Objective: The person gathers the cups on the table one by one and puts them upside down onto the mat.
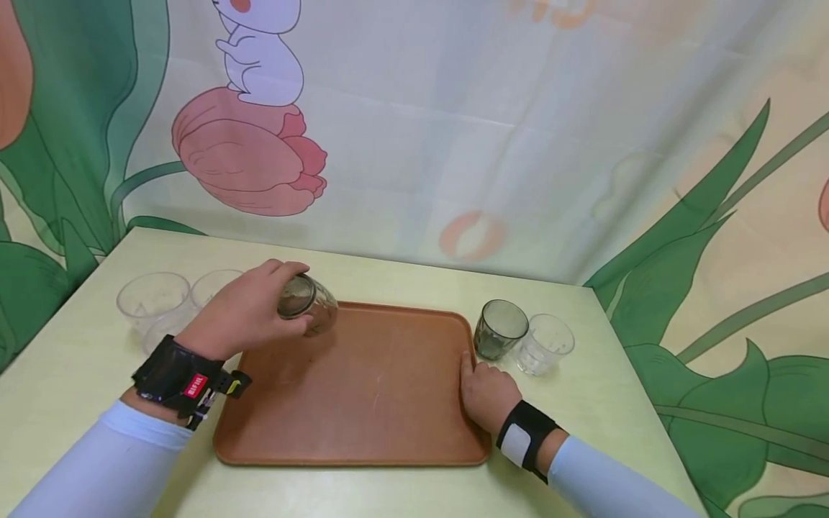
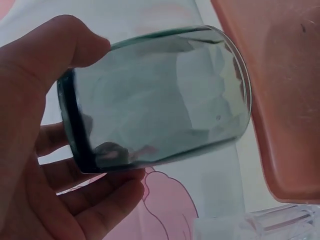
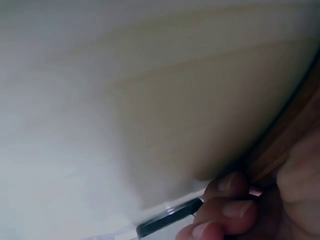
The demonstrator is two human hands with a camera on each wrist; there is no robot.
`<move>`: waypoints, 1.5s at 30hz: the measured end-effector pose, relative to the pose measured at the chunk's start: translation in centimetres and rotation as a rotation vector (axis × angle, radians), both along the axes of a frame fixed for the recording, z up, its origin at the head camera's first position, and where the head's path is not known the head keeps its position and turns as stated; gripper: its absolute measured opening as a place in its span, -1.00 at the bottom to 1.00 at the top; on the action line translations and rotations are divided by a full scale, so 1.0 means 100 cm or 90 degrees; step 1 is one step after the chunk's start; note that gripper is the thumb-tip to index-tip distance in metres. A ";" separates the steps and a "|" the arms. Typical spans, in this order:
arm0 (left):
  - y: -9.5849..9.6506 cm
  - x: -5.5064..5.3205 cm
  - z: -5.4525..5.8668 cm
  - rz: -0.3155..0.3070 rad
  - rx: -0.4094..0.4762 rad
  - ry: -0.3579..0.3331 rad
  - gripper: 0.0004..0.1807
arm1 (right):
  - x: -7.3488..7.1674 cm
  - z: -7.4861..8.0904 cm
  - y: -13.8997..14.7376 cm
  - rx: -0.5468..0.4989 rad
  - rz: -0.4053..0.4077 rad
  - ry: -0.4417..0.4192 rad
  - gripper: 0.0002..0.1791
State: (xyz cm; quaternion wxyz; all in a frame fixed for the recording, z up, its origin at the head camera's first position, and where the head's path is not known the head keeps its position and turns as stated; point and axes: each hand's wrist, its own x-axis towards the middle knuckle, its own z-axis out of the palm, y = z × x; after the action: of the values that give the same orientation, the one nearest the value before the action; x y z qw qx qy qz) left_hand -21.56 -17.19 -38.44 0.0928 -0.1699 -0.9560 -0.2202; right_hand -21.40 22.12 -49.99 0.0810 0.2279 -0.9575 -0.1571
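My left hand (image 1: 246, 316) grips a smoky grey glass tumbler (image 1: 319, 309), raised over the far left corner of a brown tray (image 1: 372, 392). The tumbler (image 2: 150, 100) is tilted on its side in the left wrist view, its dark thick end toward my palm, with the thumb on one side and fingers on the other. My right hand (image 1: 491, 394) holds the tray's right rim, one finger lying along the edge. Curled fingers (image 3: 225, 210) show beside the tray's rim in the right wrist view.
Right of the tray stand a second grey tumbler (image 1: 500, 329) and a clear glass (image 1: 545, 345), side by side. Several clear glasses (image 1: 154, 296) stand on the left, partly hidden behind my left hand and wrist. A patterned curtain (image 1: 401, 144) hangs behind the pale table (image 1: 401, 270).
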 end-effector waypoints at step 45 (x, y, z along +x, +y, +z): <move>-0.003 -0.024 -0.028 0.041 -0.060 -0.063 -0.21 | 0.002 0.003 -0.003 0.030 0.013 0.055 -0.52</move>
State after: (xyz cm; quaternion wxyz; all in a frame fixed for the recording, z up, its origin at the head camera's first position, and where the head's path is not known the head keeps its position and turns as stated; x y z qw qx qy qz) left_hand -23.93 -17.53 -41.23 0.0446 -0.1322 -0.9737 -0.1799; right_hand -21.19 21.80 -49.71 0.1182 0.2327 -0.9468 -0.1882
